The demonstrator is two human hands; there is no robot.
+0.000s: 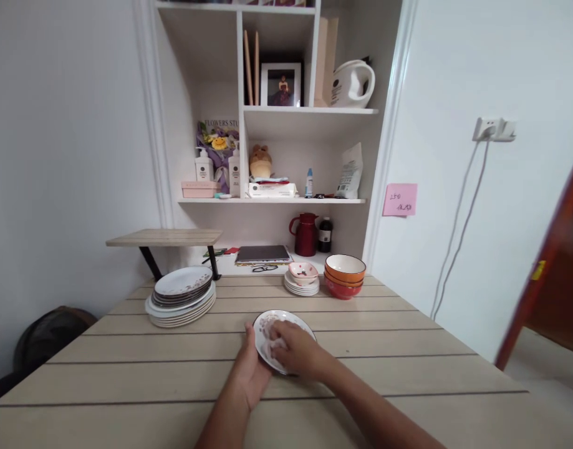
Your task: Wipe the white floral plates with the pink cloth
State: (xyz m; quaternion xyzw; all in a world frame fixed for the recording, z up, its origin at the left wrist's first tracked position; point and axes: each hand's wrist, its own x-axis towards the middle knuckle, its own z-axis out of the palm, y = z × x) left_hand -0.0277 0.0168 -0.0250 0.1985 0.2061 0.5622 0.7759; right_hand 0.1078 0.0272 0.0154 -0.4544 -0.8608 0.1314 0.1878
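Observation:
A small white plate (273, 321) with a speckled pattern sits on the wooden table (408, 368) just in front of me. My left hand (251, 369) grips its near left rim, fingers curled round the edge. My right hand (298, 350) lies on top of the plate, closed over a small white cloth or tissue (275, 345) pressed against the plate's surface.
A stack of large plates (181, 302) stands at the left. Small saucers with a pink dish (302, 279) and stacked orange and red bowls (345, 275) stand at the back. Behind are shelves, a red jug (305, 234), a tablet (262, 253) and glasses.

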